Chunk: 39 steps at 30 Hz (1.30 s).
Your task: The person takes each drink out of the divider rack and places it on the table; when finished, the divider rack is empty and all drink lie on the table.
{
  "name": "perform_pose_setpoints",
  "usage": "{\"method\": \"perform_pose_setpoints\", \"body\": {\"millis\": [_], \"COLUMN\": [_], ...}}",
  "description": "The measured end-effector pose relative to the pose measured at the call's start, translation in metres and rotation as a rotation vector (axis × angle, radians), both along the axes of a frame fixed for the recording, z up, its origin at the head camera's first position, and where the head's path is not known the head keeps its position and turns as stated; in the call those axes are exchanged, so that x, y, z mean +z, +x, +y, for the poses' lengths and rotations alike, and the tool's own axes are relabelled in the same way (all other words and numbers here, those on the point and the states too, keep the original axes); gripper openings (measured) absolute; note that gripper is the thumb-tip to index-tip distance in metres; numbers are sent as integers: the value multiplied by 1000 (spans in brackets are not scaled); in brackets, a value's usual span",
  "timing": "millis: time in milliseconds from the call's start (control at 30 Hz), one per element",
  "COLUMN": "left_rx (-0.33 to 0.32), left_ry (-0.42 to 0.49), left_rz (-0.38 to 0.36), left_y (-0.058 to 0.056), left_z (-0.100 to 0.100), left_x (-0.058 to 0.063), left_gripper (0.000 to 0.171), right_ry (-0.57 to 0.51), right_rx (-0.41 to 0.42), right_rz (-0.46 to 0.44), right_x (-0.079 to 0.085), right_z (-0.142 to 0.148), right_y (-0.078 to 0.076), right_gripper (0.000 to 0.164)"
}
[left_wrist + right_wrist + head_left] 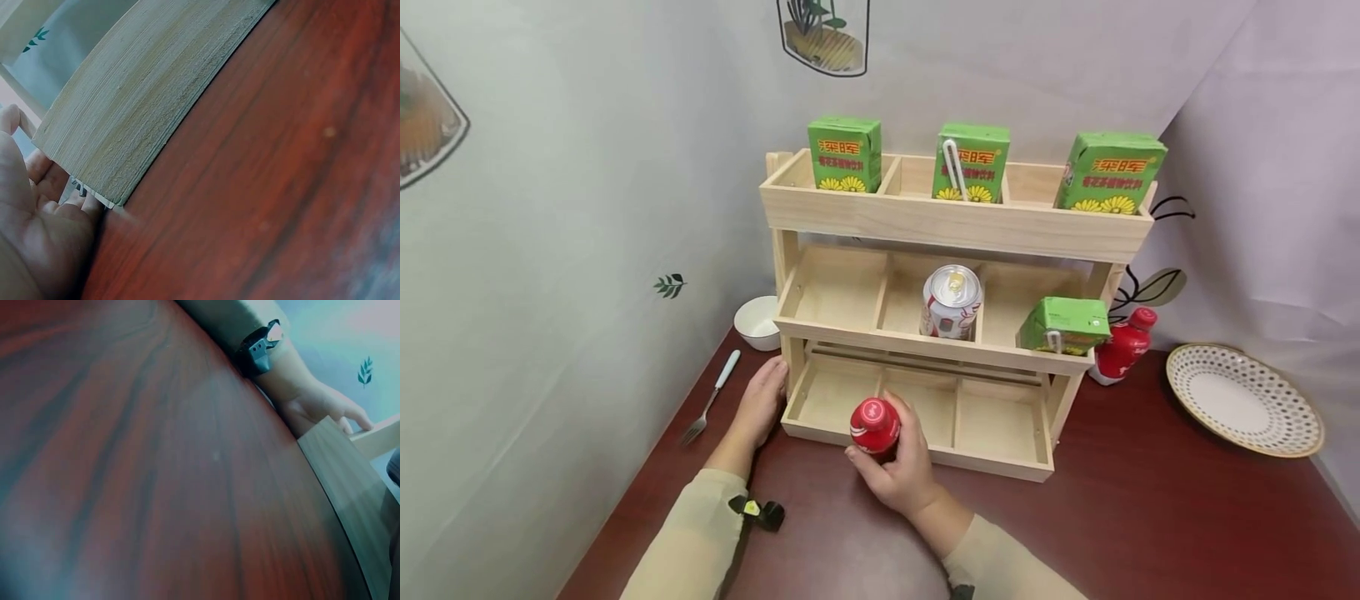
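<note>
My right hand (908, 471) grips a small red bottle (874, 415) with a red cap, its thumb and fingers round the sides. The bottle is upright at the front lip of the bottom tier of a three-tier wooden rack (955, 227), overlapping the left and middle compartments in the head view. At the rack's lower left, my left hand (763, 395) holds the side post. In the left wrist view, the left hand's fingers (47, 178) bend around the end of the front board (150, 94). The right wrist view shows the left thumb lying along the post.
Green drink cartons (972, 163) stand in the top tier. A can (952, 302) sits mid-tier, with a tilted carton (1064, 325) to its right. Another red bottle (1122, 346) and a dotted plate (1243, 400) are right; a bowl (757, 323) and fork (712, 396) are left.
</note>
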<state>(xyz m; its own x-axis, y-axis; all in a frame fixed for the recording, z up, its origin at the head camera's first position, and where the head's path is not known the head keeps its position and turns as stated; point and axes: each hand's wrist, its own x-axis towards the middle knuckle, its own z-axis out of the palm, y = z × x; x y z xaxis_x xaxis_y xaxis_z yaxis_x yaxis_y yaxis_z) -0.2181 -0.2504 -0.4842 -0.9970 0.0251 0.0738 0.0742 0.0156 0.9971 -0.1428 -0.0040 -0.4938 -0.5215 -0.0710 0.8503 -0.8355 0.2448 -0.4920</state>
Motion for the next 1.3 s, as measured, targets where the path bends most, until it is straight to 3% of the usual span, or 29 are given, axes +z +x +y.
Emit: {"method": "perform_pose_setpoints", "body": {"millis": [100,200,300,533,900,1033,1300], "left_rx": [-4,-1,6,0,-4,-21,-16], "left_ry": [-2,12,27,20,60,55,41], "left_rz": [5,10,16,37,14,0,21], "left_y": [2,-3,-8,-8,-10,-8,5], "left_z": [2,-1,-3,0,-3,0,5], "left_x": [4,-6,-15,-17,-21,-17,3], "left_gripper": [45,46,46,54,49,46,48], "right_ry": [8,9,8,25,59,73,26], "right_rx": [-8,1,27,50,-95,-158,-228], "right_rz": [35,66,82,106,90,72,67], "right_x": [-1,2,14,31,19,10,3], "right_z": [10,21,33,71,137,160,201], "right_y": [3,8,19,39,54,63,76], "right_gripper": [75,74,72,70,75,79,81]}}
